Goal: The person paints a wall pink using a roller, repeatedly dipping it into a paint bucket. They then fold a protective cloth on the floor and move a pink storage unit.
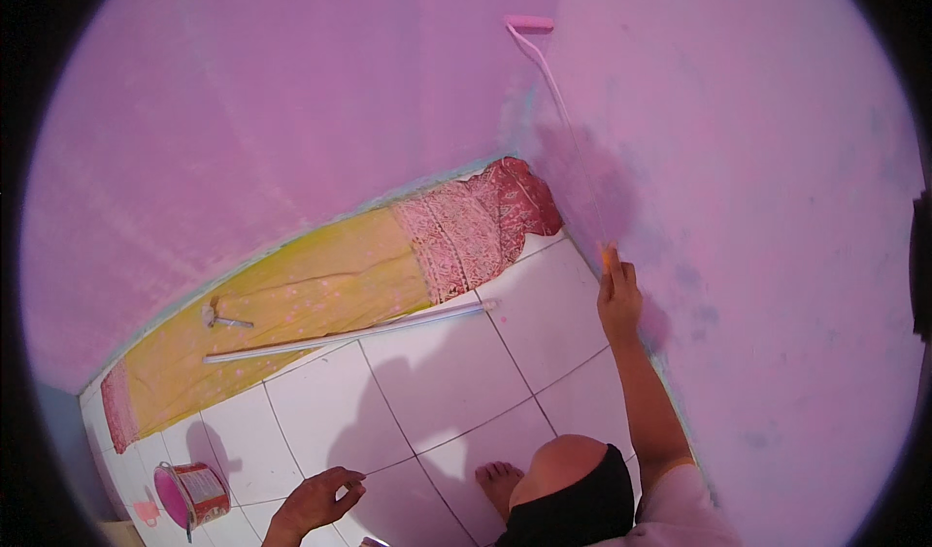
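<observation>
My right hand (619, 299) is closed round the orange handle of a long paint roller (557, 89). Its thin pale rod runs up along the corner, and the pink roller head is high up, by the meeting of the two walls. Low in the view, my left hand (316, 501) hangs over the floor with its fingers loosely bent and a gap between thumb and forefinger; nothing shows in it. To its left stands a bucket (206, 494) with pink paint inside, apart from the hand.
A yellow cloth (291, 275) with red patterned ends lies along the foot of the left wall (291, 91). On it rests a small hammer-like tool (229, 321). A long metal bar (349, 334) spans cloth and tiles (427, 392). The right wall (777, 256) has bluish patches.
</observation>
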{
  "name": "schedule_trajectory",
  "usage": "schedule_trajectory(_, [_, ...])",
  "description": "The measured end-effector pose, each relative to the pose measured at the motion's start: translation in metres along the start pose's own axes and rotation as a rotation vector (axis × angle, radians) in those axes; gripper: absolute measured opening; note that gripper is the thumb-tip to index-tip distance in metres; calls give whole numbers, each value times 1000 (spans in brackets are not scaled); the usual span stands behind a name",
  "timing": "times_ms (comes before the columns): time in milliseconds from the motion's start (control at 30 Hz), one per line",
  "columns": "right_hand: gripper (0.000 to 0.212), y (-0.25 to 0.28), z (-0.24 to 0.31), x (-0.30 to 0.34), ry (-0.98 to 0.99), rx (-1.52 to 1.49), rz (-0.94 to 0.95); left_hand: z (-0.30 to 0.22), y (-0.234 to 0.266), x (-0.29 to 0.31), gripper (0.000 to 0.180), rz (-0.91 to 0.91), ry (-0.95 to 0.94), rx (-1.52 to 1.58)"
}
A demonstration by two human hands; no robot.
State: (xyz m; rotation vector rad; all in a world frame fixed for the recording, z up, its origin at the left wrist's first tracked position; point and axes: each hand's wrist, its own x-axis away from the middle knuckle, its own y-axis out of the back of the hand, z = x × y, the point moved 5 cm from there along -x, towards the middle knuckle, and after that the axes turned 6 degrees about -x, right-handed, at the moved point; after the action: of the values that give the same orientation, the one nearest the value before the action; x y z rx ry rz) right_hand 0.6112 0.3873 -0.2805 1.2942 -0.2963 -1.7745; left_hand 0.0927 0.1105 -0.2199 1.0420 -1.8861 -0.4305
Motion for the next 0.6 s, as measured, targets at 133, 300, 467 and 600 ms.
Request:
schedule_trajectory(133, [51, -21, -20, 14, -107, 112, 120, -1, -2, -2, 27, -1, -22, -10])
schedule_trajectory(300, [55, -35, -41, 72, -62, 142, 245, -1, 2, -2, 26, -44, -44, -6])
schedule_trajectory(467, [55, -29, -49, 89, -108, 217, 327, -1, 1, -3, 25, -25, -31, 17])
schedule_trajectory(600, [56, -13, -35, 64, 4, 116, 118, 0, -1, -5, 25, -31, -50, -4])
